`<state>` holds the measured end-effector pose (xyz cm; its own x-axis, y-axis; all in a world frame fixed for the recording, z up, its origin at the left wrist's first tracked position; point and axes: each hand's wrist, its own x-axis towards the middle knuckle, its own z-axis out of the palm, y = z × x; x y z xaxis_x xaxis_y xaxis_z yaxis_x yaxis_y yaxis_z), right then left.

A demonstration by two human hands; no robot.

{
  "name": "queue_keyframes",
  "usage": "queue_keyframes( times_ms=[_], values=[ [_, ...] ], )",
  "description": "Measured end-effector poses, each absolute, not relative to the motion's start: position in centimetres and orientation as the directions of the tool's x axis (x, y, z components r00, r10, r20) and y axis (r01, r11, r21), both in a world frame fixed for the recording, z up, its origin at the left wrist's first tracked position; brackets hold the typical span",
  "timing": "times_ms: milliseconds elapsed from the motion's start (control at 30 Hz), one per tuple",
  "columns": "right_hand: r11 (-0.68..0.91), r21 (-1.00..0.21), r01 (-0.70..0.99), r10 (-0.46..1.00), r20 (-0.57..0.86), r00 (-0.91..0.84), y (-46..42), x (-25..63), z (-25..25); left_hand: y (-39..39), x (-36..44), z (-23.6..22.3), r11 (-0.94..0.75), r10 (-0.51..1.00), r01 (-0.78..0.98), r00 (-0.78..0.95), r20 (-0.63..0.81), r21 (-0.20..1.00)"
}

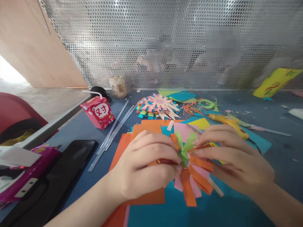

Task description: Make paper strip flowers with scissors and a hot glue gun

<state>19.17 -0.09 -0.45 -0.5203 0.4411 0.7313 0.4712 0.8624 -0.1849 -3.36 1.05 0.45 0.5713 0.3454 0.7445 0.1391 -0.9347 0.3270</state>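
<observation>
A paper flower with looped orange and pink strips and a green middle is between my two hands, above blue and orange sheets. My left hand is closed, its fingertips pinching the flower's left side near the centre. On the other side, my right hand has its thumb and fingers curled against the orange loops at the upper right. A yellow glue gun lies just behind my right hand. Under the flower are blue paper and orange paper.
Finished paper flowers and paper shreds lie at the back. To the left are clear glue sticks, a red drink carton, a jar, a black phone and a purple power strip. A perforated metal panel stands behind.
</observation>
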Motion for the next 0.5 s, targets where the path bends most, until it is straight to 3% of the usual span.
queue_keyframes(
  times_ms=[500],
  values=[
    [0.856, -0.213, 0.471, 0.455, 0.742, -0.492, -0.13, 19.0, -0.46, 1.09, -3.46, 0.46, -0.941, 0.334, 0.151, 0.574, 0.748, 0.304]
  ],
)
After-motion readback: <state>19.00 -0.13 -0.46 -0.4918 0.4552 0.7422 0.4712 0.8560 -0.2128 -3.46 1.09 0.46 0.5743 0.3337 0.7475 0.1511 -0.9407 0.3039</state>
